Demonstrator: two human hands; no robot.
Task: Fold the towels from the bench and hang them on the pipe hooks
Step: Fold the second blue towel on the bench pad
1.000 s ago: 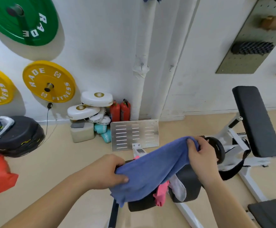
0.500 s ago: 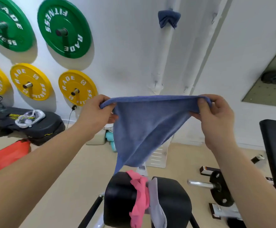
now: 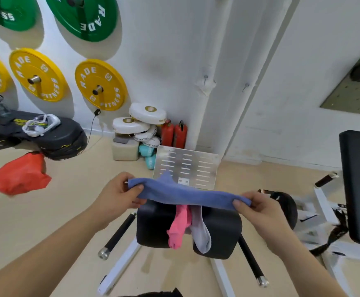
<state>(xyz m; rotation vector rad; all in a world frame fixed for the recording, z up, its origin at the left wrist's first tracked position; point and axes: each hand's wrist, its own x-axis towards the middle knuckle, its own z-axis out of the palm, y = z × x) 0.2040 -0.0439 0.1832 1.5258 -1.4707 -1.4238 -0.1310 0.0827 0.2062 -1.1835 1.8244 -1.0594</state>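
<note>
I hold a blue towel (image 3: 181, 192) stretched flat and level between both hands, just above the black bench pad (image 3: 217, 228). My left hand (image 3: 119, 195) pinches its left end, my right hand (image 3: 258, 207) its right end. A pink towel (image 3: 178, 229) and a pale grey towel (image 3: 200, 232) hang over the front of the pad, below the blue one. Two white wall pipes (image 3: 215, 61) rise behind, with small hooks (image 3: 206, 78) on them.
Green and yellow weight plates (image 3: 101, 84) hang on the wall at left. White discs, red extinguishers (image 3: 174, 133) and a metal plate (image 3: 186, 167) stand by the pipes. A red bag (image 3: 20, 174) lies on the floor at left. Another black bench (image 3: 359, 185) stands at right.
The blue towel, held up and hanging open half a second ago, is now lowered and pulled flat above the bench. My view has tilted back down.
</note>
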